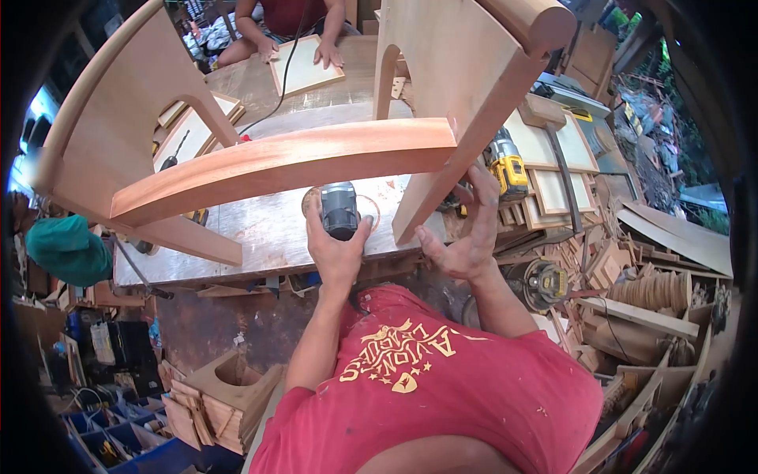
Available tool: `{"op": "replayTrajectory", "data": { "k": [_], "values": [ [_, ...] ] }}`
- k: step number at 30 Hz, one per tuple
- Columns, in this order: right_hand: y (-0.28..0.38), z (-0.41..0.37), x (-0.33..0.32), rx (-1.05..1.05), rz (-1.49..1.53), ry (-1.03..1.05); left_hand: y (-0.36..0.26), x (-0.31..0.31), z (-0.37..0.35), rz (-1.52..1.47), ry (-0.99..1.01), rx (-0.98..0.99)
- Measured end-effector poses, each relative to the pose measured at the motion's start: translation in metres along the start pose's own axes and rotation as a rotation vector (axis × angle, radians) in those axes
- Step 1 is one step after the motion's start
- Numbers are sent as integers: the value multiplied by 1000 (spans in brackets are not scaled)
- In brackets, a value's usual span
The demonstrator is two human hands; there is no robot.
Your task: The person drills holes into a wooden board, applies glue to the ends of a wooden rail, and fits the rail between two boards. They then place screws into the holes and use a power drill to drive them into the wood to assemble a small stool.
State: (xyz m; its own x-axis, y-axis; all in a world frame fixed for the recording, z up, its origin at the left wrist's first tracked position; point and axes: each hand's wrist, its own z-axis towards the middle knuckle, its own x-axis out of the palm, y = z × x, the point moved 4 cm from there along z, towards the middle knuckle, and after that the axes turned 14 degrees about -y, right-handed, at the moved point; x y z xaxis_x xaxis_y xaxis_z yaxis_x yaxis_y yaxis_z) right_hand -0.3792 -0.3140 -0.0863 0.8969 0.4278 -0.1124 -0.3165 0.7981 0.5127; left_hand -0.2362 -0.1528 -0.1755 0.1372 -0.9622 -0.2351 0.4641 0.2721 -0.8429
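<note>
My left hand [339, 251] is wrapped round a black and grey power tool [340, 212] on the pale worktable [272, 229]; its lower part is hidden. Over the table stands a wooden furniture frame, with a curved rail [284, 164] joining a left side panel [118, 103] and a right side panel [450, 71]. My right hand [467, 225] is open, thumb and fingers spread, close beside the lower leg [426, 193] of the right panel. Its thumb tip is right by the foot of that leg.
Across the table a person's hands [328, 54] rest on a framed panel [308, 69]. A yellow drill [509, 166] lies right of the frame. Wood offcuts and coiled material [651, 292] crowd the right; blue bins [130, 434] sit lower left. A cord [284, 83] crosses the tabletop.
</note>
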Motion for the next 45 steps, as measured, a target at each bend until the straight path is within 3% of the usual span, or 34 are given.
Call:
{"op": "replayTrajectory", "data": {
  "k": [4,5,8,9,12,13,16,19,22,31,34,45],
  "values": [
    [5,0,3,40,5,-36,-52,-29,13,-37,-69,361],
    [6,1,3,64,12,-34,-67,-29,21,-232,-40,365],
    [7,0,5,134,44,-43,-87,1,32,-494,328,257],
    [7,0,4,156,52,-50,-89,15,35,-510,356,155],
    [6,0,2,183,43,-50,-91,48,46,-741,468,144],
    [6,-1,3,178,41,-67,-91,57,44,-873,481,46],
    [6,-3,5,169,20,-103,-94,68,39,-921,570,-96],
    [8,-2,6,165,-1,-118,-109,68,35,-1140,540,-208],
    [13,-1,8,148,-20,-148,-107,73,38,-972,578,-105],
    [12,-5,11,149,-32,-163,-114,80,35,-1143,443,-124],
    [10,-8,13,134,-20,-165,-121,74,35,-1237,500,-242],
    [13,-9,15,167,-102,-186,-117,78,32,-1172,505,-271]
  ]
}}
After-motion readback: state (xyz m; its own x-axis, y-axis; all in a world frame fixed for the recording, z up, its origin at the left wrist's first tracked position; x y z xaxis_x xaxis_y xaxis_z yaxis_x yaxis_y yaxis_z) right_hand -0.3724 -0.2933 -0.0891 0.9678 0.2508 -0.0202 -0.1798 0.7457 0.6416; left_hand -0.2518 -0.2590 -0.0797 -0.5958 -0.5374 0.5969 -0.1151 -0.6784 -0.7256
